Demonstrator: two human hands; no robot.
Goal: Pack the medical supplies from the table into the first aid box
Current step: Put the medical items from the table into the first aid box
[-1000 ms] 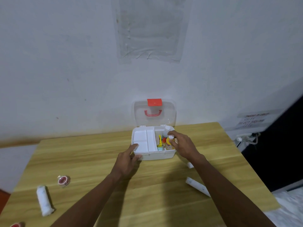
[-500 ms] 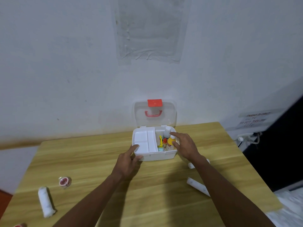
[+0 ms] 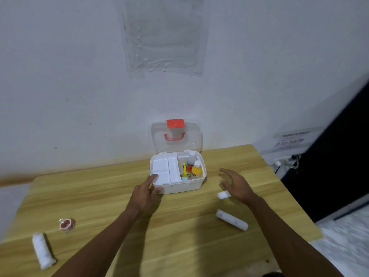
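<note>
Your right hand has an open, empty grip: the fingers are spread and it has come away from the first aid box, where half a second ago it was setting the yellow bottle into the right compartment. That bottle now stands upright inside, beside a white bottle and some smaller tubes, so that item looks packed. Your left hand still steadies the box at its front left corner, thumb on the rim and fingers on the wall, holding nothing else. The box sits at the back of the bench with its clear lid open against the wall.

Still to go in: a small white roll just right of the box, partly under your right hand; a longer white roll further toward you from it; a red-centred tape roll and another white roll well off to the box's left. The small roll under your right hand seems the natural next pick.
</note>
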